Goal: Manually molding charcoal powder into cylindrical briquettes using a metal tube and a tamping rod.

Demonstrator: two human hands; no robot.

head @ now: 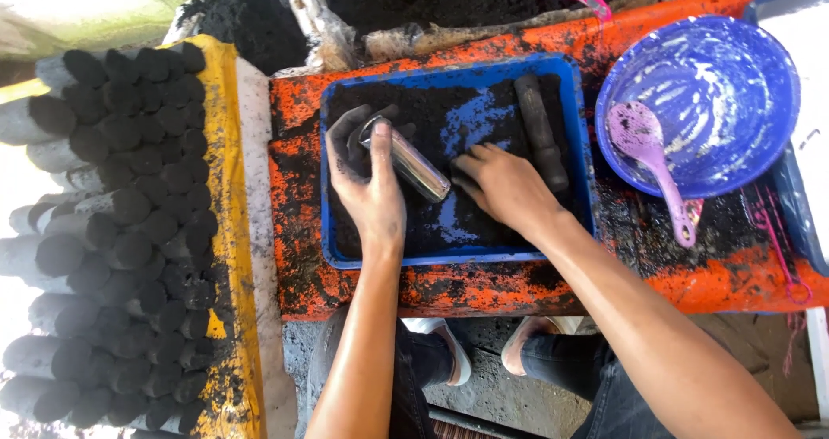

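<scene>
An orange bench (pixel 484 288) carries a blue tray (pixel 449 258) of black powder. The left hand (pixel 371 180) grasps a metal tube (pixel 414 164); the right hand (pixel 505 184) presses loosely curled fingers into powder.

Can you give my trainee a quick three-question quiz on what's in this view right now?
1. Which hand holds the shiny metal tube?
2. True or false: the purple spoon lies in the blue tray.
3. Where is the stack of black cylinders: left of the tray, right of it, or inside it?

Key
1. The left hand; the right hand rests with its fingers on the black powder in the tray, beside the tube's end.
2. False; the spoon lies in the round blue bowl, to the right of the tray.
3. Left of it, against the yellow board.
</scene>
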